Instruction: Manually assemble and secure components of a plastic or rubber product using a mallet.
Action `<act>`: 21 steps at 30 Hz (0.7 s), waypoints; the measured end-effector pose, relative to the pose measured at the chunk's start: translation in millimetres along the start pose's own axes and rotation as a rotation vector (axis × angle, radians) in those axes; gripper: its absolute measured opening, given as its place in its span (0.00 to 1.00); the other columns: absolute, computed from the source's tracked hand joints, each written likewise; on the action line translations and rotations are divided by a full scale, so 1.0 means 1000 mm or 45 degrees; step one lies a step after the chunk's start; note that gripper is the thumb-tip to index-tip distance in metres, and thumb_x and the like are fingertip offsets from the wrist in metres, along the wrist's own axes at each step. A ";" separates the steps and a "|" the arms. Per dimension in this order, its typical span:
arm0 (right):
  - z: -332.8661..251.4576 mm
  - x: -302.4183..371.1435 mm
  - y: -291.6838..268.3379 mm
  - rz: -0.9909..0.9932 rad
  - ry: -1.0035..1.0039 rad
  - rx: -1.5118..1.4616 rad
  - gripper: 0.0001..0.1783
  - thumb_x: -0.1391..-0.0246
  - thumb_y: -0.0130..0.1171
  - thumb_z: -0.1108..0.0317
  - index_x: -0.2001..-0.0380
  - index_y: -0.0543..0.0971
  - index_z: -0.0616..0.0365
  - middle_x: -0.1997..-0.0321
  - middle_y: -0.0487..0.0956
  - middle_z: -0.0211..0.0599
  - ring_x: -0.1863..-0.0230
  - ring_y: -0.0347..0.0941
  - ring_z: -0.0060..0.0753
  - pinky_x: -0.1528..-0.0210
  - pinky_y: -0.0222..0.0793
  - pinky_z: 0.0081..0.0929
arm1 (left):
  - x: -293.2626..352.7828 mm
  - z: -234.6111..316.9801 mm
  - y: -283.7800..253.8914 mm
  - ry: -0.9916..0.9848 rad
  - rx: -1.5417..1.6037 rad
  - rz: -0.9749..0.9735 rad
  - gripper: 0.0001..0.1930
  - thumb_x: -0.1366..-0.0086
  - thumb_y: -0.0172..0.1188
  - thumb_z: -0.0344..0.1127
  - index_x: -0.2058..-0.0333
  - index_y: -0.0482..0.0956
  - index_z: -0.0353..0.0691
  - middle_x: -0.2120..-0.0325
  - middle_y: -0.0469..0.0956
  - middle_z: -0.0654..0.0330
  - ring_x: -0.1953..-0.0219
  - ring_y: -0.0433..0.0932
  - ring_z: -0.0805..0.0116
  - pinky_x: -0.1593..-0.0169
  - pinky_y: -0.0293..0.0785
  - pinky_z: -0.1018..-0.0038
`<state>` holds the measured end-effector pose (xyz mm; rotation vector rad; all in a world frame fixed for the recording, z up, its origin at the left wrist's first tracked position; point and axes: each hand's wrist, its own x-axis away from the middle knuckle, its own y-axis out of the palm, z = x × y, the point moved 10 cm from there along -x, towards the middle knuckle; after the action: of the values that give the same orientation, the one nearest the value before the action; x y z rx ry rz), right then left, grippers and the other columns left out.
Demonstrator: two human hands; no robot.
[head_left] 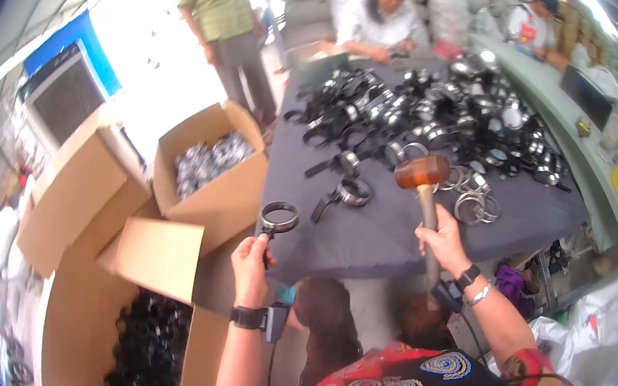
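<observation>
In my left hand [250,263] is a round, black-handled piece with a silver rim [279,217], shaped like a magnifying glass. My fingers close on its handle and its ring points up, over the table's near left edge. My right hand [441,238] wraps round the wooden handle of a mallet [422,171]. The mallet's brown head is raised, pointing away from me above the near part of the table. Beyond it lies a large heap of similar black and silver pieces [423,111]. Several loose silver rings [470,208] lie close to the mallet.
The table [378,242] has a dark cover. At left stand a cardboard box [220,197] of silver rings and another box [71,341] of black pieces. A person [383,23] works across the table; another stands [230,39] behind. A green counter [541,88] runs along the right.
</observation>
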<state>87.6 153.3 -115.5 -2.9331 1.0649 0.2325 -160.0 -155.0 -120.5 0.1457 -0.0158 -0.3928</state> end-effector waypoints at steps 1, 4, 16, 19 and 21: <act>-0.011 0.000 0.010 -0.036 -0.020 0.032 0.29 0.52 0.57 0.77 0.44 0.67 0.59 0.75 0.72 0.27 0.81 0.70 0.19 0.80 0.70 0.20 | 0.012 -0.012 -0.006 -0.001 0.019 0.008 0.11 0.36 0.58 0.36 0.76 0.73 0.40 0.83 0.70 0.67 0.80 0.70 0.77 0.74 0.66 0.79; -0.060 0.005 0.066 -0.293 -0.078 0.208 0.38 0.51 0.56 0.76 0.34 0.60 0.56 0.71 0.74 0.28 0.81 0.68 0.16 0.79 0.69 0.18 | 0.048 -0.040 -0.009 -0.059 0.166 0.047 0.10 0.36 0.59 0.35 0.77 0.72 0.42 0.83 0.71 0.68 0.79 0.70 0.78 0.74 0.65 0.80; -0.133 0.011 0.217 -0.642 -0.483 0.336 0.42 0.48 0.55 0.77 0.31 0.51 0.54 0.40 0.72 0.49 0.48 0.74 0.29 0.49 0.67 0.22 | 0.058 -0.089 -0.015 -0.095 0.283 0.047 0.10 0.35 0.58 0.34 0.75 0.77 0.37 0.79 0.77 0.63 0.74 0.73 0.77 0.67 0.70 0.79; -0.031 -0.002 0.207 -0.634 -0.181 0.687 0.43 0.48 0.53 0.76 0.30 0.50 0.49 0.51 0.79 0.48 0.62 0.77 0.28 0.60 0.72 0.24 | 0.055 -0.089 -0.010 -0.125 0.172 0.010 0.10 0.35 0.58 0.35 0.75 0.76 0.38 0.79 0.77 0.63 0.77 0.72 0.77 0.73 0.68 0.81; -0.027 0.001 0.208 -0.739 0.173 0.614 0.43 0.48 0.53 0.76 0.30 0.50 0.46 0.55 0.80 0.43 0.73 0.76 0.24 0.70 0.71 0.23 | 0.053 -0.098 -0.020 -0.064 0.144 0.093 0.11 0.35 0.58 0.36 0.75 0.76 0.38 0.80 0.77 0.63 0.80 0.70 0.78 0.78 0.65 0.82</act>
<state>-41.0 -8.4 -80.4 -2.6733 0.1879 -0.2073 -114.2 -180.1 -221.1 0.2463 -0.0929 -0.3228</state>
